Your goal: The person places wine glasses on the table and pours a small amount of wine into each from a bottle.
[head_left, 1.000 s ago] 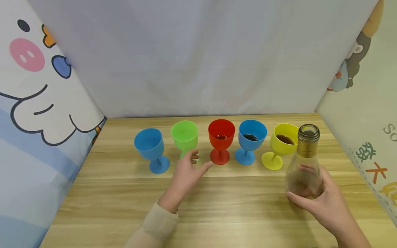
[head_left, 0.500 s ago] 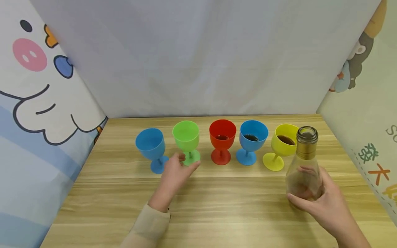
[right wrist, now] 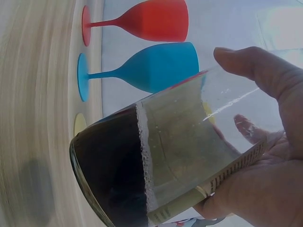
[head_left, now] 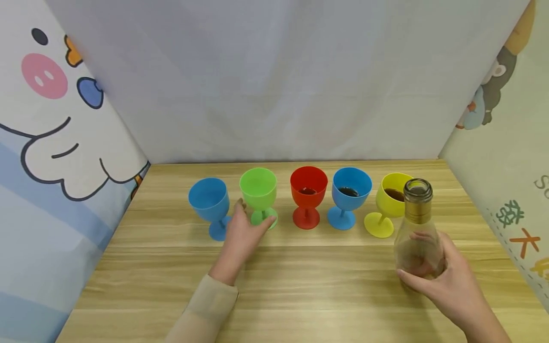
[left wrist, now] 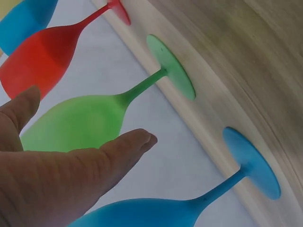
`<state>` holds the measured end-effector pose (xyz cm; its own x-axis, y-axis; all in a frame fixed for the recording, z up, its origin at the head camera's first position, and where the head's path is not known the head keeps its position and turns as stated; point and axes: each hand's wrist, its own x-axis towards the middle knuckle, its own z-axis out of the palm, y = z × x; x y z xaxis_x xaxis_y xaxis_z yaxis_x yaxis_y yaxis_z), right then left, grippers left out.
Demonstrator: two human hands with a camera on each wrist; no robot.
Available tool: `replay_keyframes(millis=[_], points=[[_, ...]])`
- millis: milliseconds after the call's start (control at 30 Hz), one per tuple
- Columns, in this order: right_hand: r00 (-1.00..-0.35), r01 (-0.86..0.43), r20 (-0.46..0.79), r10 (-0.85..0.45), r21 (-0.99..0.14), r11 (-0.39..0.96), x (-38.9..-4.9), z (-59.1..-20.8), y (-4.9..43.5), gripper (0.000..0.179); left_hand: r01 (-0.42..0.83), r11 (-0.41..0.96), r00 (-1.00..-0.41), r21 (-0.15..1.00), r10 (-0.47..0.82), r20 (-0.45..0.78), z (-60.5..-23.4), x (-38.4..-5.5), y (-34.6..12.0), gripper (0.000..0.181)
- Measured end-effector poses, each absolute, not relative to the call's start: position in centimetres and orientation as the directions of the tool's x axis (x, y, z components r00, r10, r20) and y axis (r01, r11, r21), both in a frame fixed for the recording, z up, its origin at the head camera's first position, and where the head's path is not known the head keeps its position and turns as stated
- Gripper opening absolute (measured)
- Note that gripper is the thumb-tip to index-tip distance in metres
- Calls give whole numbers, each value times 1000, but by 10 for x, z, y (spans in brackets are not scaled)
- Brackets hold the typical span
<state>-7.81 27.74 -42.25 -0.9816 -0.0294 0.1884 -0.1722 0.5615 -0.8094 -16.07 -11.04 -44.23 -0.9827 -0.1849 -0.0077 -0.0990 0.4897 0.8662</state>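
My left hand (head_left: 243,236) reaches to the green goblet (head_left: 259,188), thumb and fingers spread on either side of its lower part. In the left wrist view, fingers (left wrist: 118,146) overlap the green bowl; whether they touch it I cannot tell. Just left stands a blue goblet (head_left: 209,197). My right hand (head_left: 454,281) grips a clear glass bottle (head_left: 417,233) around its body, held above the table. Dark liquid with froth (right wrist: 113,165) fills the bottle's lower part. The bottle neck partly hides a yellow goblet (head_left: 388,205) holding dark liquid.
A red goblet (head_left: 309,186) and a second blue goblet (head_left: 351,188), both with dark liquid inside, stand mid-row. The wooden table (head_left: 300,295) ends at a pale back wall (head_left: 279,95). Printed side panels (head_left: 77,166) stand left and right.
My left hand has moved left from between the green and red goblets and now spreads around the green goblet's lower part. The bottle in my right hand has shifted slightly left and nearer.
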Motion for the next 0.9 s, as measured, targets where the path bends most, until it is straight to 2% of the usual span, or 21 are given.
replay_keyframes(millis=[167, 367, 533, 633, 900], points=[[-983, -166, 182, -30, -801, 576, -78, -422, 278, 80, -72, 428, -974, 901, -223, 29, -446, -168, -109, 107], [-985, -156, 172, -29, -798, 583, -78, -423, 278, 81, -16, 382, -962, 924, -258, 90, -451, -176, -109, 108], [-986, -148, 165, -26, -792, 593, -77, -423, 279, 80, 22, 395, -951, 918, -277, 142, -450, -181, -107, 111], [-986, -150, 167, -28, -790, 595, -78, -423, 279, 80, 41, 405, -943, 914, -287, 169, -449, -183, -106, 108], [-982, -157, 186, -17, -772, 617, -77, -422, 281, 81, 129, 342, -946, 931, -240, 219, -448, -181, -102, 88]])
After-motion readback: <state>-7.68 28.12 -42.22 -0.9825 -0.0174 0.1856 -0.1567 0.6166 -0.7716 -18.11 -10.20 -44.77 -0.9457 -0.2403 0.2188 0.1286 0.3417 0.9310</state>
